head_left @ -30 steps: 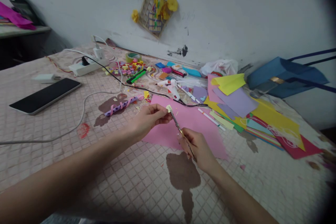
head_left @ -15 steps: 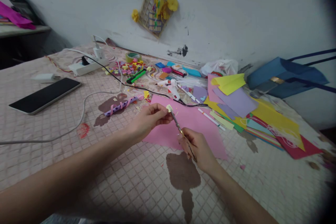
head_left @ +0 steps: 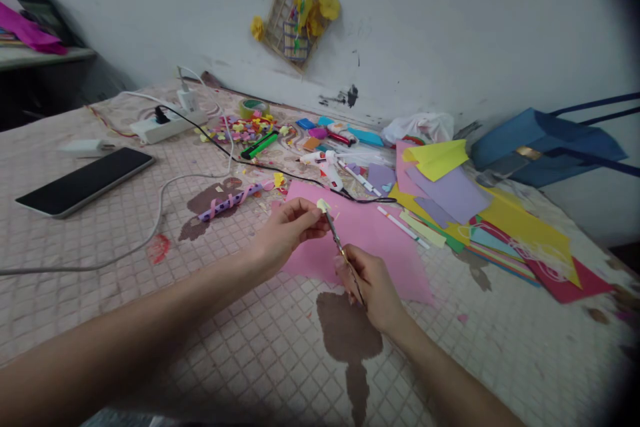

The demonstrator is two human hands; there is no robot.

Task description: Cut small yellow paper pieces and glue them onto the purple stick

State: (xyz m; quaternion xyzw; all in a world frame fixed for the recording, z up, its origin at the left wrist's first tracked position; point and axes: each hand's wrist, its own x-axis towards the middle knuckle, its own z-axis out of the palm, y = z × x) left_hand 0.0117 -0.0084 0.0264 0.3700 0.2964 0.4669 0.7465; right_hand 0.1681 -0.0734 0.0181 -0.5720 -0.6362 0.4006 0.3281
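Head camera view: left hand point(head_left: 295, 221) pinches small pale-yellow paper piece point(head_left: 323, 205) between thumb and fingers. Right hand point(head_left: 367, 283) grips scissors point(head_left: 338, 240), blades pointing up at piece. Both hands above pink sheet point(head_left: 370, 227) lying on counter point(head_left: 240, 333) with grid-patterned cover. Beyond sheet: white glue gun point(head_left: 330, 172), green cutter point(head_left: 260, 145), pile of small colorful paper cutouts point(head_left: 240, 128). Left: dark-screened phone point(head_left: 87, 180). Right: stacked colored papers point(head_left: 450, 193), blue bag point(head_left: 535, 150).

Both arms reach forward, hands close together.
The left hand point(head_left: 300, 221) pinches with its fingertips; the right hand point(head_left: 367, 283) curls its fingers, wrist angled inward.
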